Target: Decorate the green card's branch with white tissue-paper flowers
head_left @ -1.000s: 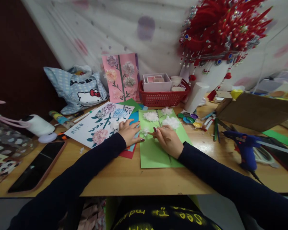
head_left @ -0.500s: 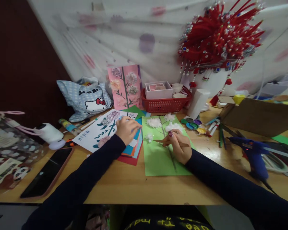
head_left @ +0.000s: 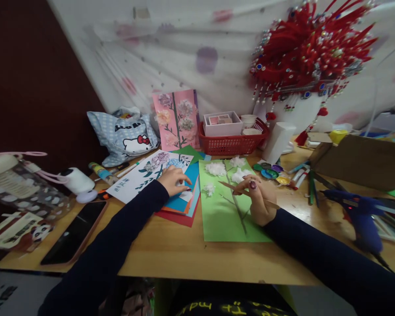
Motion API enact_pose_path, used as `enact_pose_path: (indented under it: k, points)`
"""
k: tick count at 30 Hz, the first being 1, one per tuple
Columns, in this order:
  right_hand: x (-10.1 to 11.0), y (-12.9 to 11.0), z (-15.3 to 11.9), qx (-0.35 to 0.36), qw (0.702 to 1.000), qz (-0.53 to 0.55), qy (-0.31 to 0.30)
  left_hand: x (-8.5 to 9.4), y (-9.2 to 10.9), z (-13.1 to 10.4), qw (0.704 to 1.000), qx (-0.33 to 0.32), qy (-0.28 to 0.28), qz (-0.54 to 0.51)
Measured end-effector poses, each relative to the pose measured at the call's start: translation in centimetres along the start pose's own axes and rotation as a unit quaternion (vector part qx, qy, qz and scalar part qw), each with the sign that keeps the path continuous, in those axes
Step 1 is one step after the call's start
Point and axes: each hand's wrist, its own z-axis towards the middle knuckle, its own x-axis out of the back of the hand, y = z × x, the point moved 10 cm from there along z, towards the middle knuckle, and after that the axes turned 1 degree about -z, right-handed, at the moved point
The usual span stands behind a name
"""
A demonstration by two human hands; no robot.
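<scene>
A green sheet lies on the table with several white fluffy flowers and a painted grey-brown stem. Over its right part, my right hand is closed around a thin pointed wooden stick, whose tip points left above the sheet. My left hand is at the stacked coloured papers, fingers curved and apart, nothing visible between them. Beneath its wrist side lies a white sheet with flowers and teal leaves. A small white piece shows by its fingertips.
A pink flower picture stands behind, beside a red basket. Paint pots, markers and a blue glue gun are at the right. A phone, a bottle and a checked bag are at the left.
My right hand has shifted right with the stick, uncovering more of the stem. My left hand has moved slightly down, away from the green sheet. The whole view has shifted a little.
</scene>
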Motion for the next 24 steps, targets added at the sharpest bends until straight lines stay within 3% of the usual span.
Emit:
enact_pose_path:
  k: [8,15,21,24]
  points:
    - [-1.0,1.4,-0.1,-0.049,0.999,-0.007,-0.003,-1.3,1.0,-0.5,0.999,-0.019,-0.034,0.013]
    - [-1.7,1.4,-0.7,-0.050,0.997,0.042,-0.036,0.3,1.0,0.2,0.991,-0.048,0.060,-0.112]
    - [-2.0,0.2,-0.4,-0.027,0.997,0.016,-0.068,-1.4,1.3,-0.2,0.999,-0.039,-0.023,-0.013]
    - [-1.9,0.0,-0.3,-0.027,0.997,0.008,-0.069,-1.5,1.3,-0.3,0.999,-0.031,-0.025,-0.013]
